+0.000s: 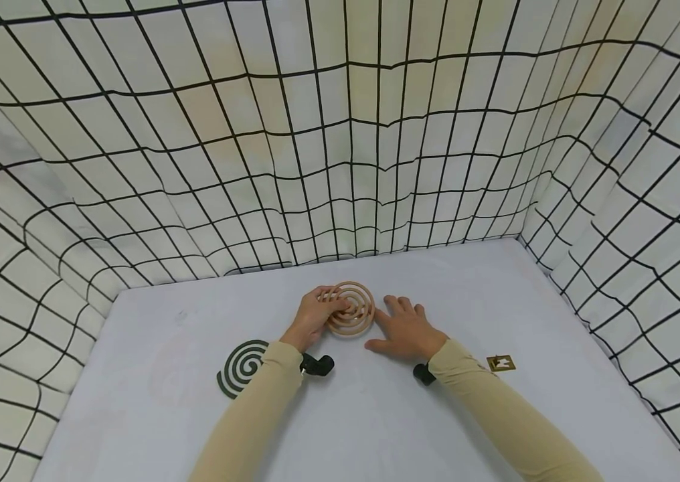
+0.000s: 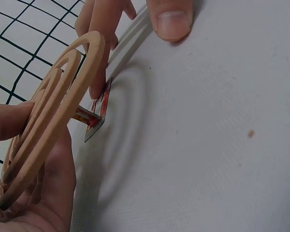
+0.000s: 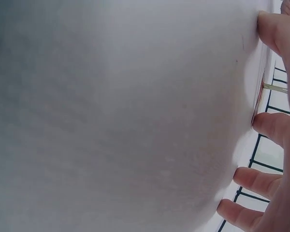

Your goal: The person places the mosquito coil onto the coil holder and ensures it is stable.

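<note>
While left hand (image 1: 314, 314) grips tan coil (image 1: 350, 308), right hand (image 1: 405, 329) flat beside it, fingers relaxed.

Head view: high, looking forward and down over the tabletop (image 1: 376, 415) toward the netted walls. Left and right wrist views: very close, skimming the tabletop; both share the small metal stand (image 2: 99, 116) with the head view's centre.

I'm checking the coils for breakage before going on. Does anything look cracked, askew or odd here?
No breakage shows. The tan coil is tilted, lifted off the table on a small metal stand, gripped by the left hand; the right hand rests flat beside it. The dark coil lies flat and whole.
</note>
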`<action>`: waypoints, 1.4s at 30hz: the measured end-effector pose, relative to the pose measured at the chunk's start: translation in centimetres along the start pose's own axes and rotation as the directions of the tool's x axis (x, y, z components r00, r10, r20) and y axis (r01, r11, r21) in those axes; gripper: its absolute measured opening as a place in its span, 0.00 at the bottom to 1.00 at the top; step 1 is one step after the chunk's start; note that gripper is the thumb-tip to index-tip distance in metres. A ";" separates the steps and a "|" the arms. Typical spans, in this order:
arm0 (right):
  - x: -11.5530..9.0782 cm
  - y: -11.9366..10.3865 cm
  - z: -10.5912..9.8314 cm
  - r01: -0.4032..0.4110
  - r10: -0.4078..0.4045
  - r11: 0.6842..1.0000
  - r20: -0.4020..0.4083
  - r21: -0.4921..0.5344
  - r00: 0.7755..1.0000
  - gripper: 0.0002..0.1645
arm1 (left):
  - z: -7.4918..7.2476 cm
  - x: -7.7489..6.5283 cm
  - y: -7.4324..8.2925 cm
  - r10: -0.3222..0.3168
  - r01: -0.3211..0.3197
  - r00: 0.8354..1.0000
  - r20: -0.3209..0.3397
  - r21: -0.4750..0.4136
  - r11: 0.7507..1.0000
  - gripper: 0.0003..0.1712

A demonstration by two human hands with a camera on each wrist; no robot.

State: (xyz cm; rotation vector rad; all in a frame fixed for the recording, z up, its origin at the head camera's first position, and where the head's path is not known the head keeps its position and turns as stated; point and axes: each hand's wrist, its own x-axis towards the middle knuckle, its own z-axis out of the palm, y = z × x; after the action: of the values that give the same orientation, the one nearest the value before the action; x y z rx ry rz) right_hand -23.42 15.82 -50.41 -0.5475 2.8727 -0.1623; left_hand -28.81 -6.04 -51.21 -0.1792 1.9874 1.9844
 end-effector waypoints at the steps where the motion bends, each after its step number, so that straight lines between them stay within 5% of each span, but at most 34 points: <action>1: 0.0 0.0 0.0 0.000 0.000 1.000 0.003 0.000 1.000 0.50 | 0.0 0.0 0.0 -0.001 0.001 1.000 0.001 -0.002 1.000 0.33; 42: -0.1 0.5 0.2 0.015 -0.015 1.000 -0.008 -0.013 1.000 0.51 | 1.0 0.5 -0.1 -0.055 0.055 0.998 -0.011 0.011 0.998 0.37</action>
State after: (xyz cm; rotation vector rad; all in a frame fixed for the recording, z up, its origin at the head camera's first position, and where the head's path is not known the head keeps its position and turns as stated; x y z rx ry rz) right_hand -23.50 16.27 -50.63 -0.5722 2.8800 -0.1485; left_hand -29.07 -5.03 -51.44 -0.2397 1.9787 1.9413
